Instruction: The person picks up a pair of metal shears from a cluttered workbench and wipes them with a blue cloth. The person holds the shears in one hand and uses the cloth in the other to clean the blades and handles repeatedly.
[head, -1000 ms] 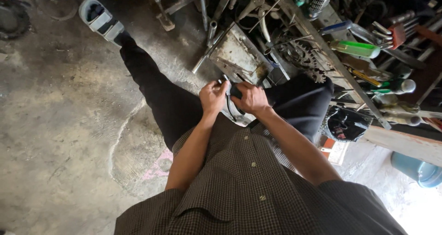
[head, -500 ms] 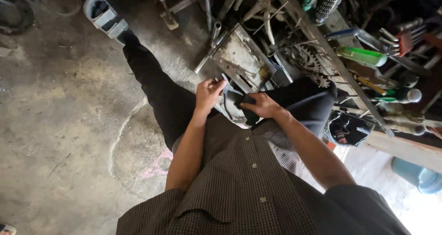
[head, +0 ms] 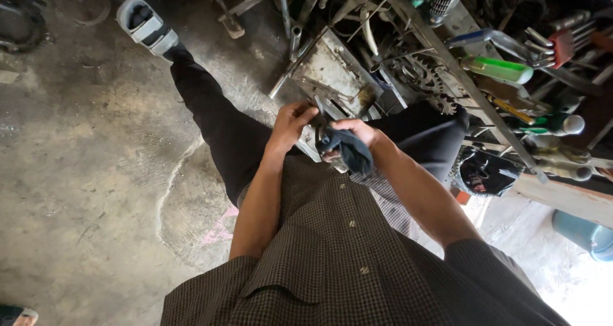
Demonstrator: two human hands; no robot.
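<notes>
The right hand [head: 357, 133] has slid a dark blue rag [head: 348, 152] further over a small metal part, fingers wrapped round both. The left hand [head: 292, 123] now pinches the part's upper end, above the lap, near the tool clutter [head: 440, 77].

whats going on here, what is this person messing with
A person in a dark checked shirt stands on a concrete floor beside a cluttered pile of metal tools and parts. The right hand holds a dark blue cloth bunched around a small metal part that is mostly hidden. The left hand meets it from the other side, fingertips on the same part. A sprocket and a green-handled tool lie in the clutter beyond.
</notes>
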